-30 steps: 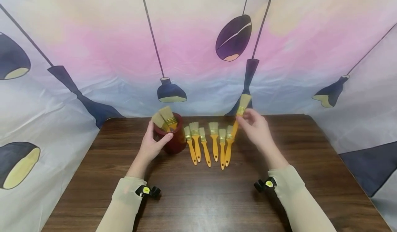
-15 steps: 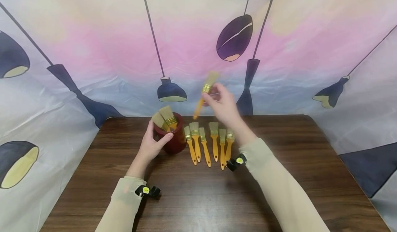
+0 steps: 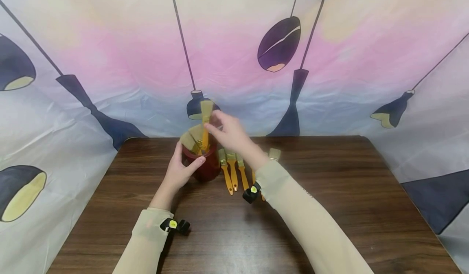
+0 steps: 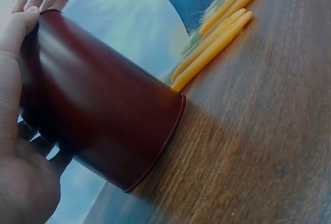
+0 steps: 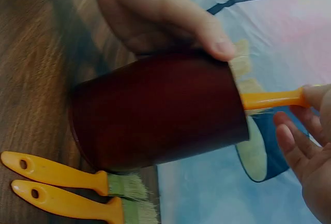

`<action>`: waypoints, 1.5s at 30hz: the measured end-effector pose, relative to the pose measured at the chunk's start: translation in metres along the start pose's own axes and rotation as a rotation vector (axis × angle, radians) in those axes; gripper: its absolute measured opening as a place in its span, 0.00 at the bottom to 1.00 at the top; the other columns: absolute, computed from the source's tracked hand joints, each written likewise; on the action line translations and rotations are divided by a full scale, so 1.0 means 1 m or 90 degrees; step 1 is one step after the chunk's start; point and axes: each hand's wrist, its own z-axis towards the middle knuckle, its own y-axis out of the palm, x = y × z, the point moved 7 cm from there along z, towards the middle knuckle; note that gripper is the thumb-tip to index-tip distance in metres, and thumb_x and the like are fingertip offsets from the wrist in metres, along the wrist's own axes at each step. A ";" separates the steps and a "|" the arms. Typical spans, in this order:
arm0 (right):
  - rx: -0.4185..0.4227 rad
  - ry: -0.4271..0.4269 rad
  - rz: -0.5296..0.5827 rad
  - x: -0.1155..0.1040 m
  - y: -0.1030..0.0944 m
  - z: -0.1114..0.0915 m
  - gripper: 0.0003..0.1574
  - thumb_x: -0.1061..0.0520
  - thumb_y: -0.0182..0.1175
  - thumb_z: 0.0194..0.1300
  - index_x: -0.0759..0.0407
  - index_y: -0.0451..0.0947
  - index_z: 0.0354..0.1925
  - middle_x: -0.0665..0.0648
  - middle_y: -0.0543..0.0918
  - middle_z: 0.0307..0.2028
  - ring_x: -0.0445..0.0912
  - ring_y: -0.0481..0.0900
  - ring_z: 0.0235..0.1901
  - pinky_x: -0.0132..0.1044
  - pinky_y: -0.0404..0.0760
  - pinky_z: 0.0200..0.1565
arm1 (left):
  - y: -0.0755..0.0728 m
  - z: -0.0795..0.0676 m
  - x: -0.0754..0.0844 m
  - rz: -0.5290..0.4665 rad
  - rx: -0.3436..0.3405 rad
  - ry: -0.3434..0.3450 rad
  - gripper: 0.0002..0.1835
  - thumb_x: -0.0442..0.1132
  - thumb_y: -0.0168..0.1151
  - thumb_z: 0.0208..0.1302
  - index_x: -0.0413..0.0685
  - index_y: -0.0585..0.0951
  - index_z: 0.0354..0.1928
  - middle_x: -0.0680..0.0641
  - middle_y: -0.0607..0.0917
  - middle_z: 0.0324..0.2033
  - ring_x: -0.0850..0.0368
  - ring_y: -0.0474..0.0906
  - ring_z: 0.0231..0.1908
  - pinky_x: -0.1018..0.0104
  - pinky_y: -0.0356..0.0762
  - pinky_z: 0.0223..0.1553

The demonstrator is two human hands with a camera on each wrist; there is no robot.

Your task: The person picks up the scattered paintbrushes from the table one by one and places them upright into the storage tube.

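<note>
My left hand (image 3: 179, 172) grips a dark red cylindrical cup (image 3: 207, 168) from its left side, thumb at the rim. Bristle ends of paintbrushes (image 3: 188, 141) stick up out of the cup. Above the cup, my right hand (image 3: 232, 133) pinches another paintbrush (image 3: 206, 111) near its metal band, bristles up. The right wrist view shows this brush's yellow handle (image 5: 271, 100) with its lower end at the cup's mouth; whether it touches the inside is hidden. In the left wrist view the cup wall (image 4: 103, 89) stands on the table, with my thumb and fingers around it.
Several yellow-handled paintbrushes (image 3: 232, 172) lie in a row right of the cup, partly covered by my right forearm. One bristle head (image 3: 275, 154) shows beyond the sleeve. A fabric backdrop (image 3: 146, 62) with printed lamps hangs behind the wooden table (image 3: 329, 176).
My right hand has carried the paintbrush leftward from the right end of the row, over the other brushes, and lowered it to the cup. My left hand has stayed on the cup.
</note>
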 end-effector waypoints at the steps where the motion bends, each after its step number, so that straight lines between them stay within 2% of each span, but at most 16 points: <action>1: -0.016 -0.004 -0.015 0.000 0.004 0.000 0.19 0.51 0.63 0.83 0.61 0.79 0.63 0.57 0.88 0.53 0.49 0.86 0.54 0.39 0.86 0.57 | 0.000 0.000 0.000 0.000 0.000 0.000 0.50 0.43 0.72 0.73 0.57 0.53 0.88 0.40 0.68 0.77 0.41 0.67 0.76 0.32 0.64 0.76; 7: -0.090 -0.029 -0.091 0.000 0.026 -0.003 0.20 0.52 0.67 0.80 0.59 0.82 0.63 0.56 0.91 0.52 0.48 0.88 0.52 0.40 0.86 0.57 | 0.000 0.001 0.001 -0.003 -0.002 0.005 0.49 0.41 0.72 0.73 0.56 0.53 0.88 0.41 0.68 0.77 0.42 0.68 0.76 0.33 0.66 0.75; 12: -0.130 -0.024 -0.116 0.004 0.036 -0.006 0.18 0.53 0.67 0.80 0.57 0.85 0.63 0.54 0.90 0.54 0.46 0.87 0.53 0.37 0.85 0.57 | 0.001 0.000 0.000 -0.008 -0.002 0.007 0.49 0.40 0.71 0.73 0.56 0.54 0.88 0.42 0.68 0.76 0.43 0.68 0.75 0.34 0.65 0.75; 17: -0.126 -0.018 -0.117 0.008 0.033 -0.008 0.21 0.59 0.66 0.80 0.59 0.83 0.67 0.56 0.88 0.60 0.46 0.87 0.55 0.36 0.85 0.59 | 0.002 0.001 0.001 -0.014 -0.005 0.008 0.49 0.40 0.71 0.73 0.58 0.54 0.88 0.42 0.67 0.77 0.43 0.66 0.77 0.33 0.64 0.76; 23: -0.108 -0.017 -0.105 0.012 0.025 -0.009 0.24 0.58 0.69 0.78 0.59 0.82 0.68 0.56 0.87 0.59 0.48 0.86 0.55 0.39 0.84 0.60 | 0.002 0.001 0.001 -0.016 -0.003 0.009 0.50 0.39 0.71 0.73 0.58 0.53 0.88 0.41 0.67 0.78 0.42 0.66 0.77 0.31 0.62 0.77; 28: -0.079 -0.001 -0.063 0.014 0.010 -0.016 0.26 0.56 0.71 0.77 0.58 0.81 0.69 0.56 0.86 0.60 0.49 0.85 0.55 0.42 0.86 0.58 | 0.001 0.001 0.001 -0.018 -0.001 0.010 0.50 0.39 0.71 0.73 0.58 0.53 0.88 0.41 0.67 0.77 0.42 0.66 0.77 0.32 0.62 0.77; 35: 0.022 0.087 0.023 0.035 -0.027 -0.041 0.26 0.52 0.73 0.75 0.56 0.83 0.66 0.57 0.87 0.60 0.49 0.86 0.55 0.45 0.87 0.58 | -0.001 -0.001 0.002 -0.019 0.004 0.011 0.51 0.38 0.72 0.72 0.60 0.53 0.88 0.41 0.68 0.77 0.41 0.66 0.77 0.32 0.62 0.77; 39: 0.060 0.092 0.017 0.048 -0.047 -0.060 0.26 0.52 0.74 0.74 0.57 0.83 0.66 0.60 0.87 0.60 0.50 0.87 0.53 0.48 0.87 0.58 | -0.001 -0.001 0.003 -0.026 0.003 0.015 0.51 0.37 0.72 0.72 0.60 0.53 0.89 0.40 0.68 0.77 0.40 0.66 0.77 0.31 0.62 0.77; 45: 0.109 0.099 -0.050 0.071 -0.071 -0.092 0.24 0.53 0.74 0.73 0.58 0.84 0.63 0.59 0.88 0.56 0.52 0.87 0.51 0.52 0.86 0.58 | -0.002 -0.002 0.003 -0.026 0.000 0.012 0.51 0.37 0.72 0.72 0.60 0.53 0.89 0.41 0.68 0.77 0.41 0.65 0.78 0.31 0.61 0.77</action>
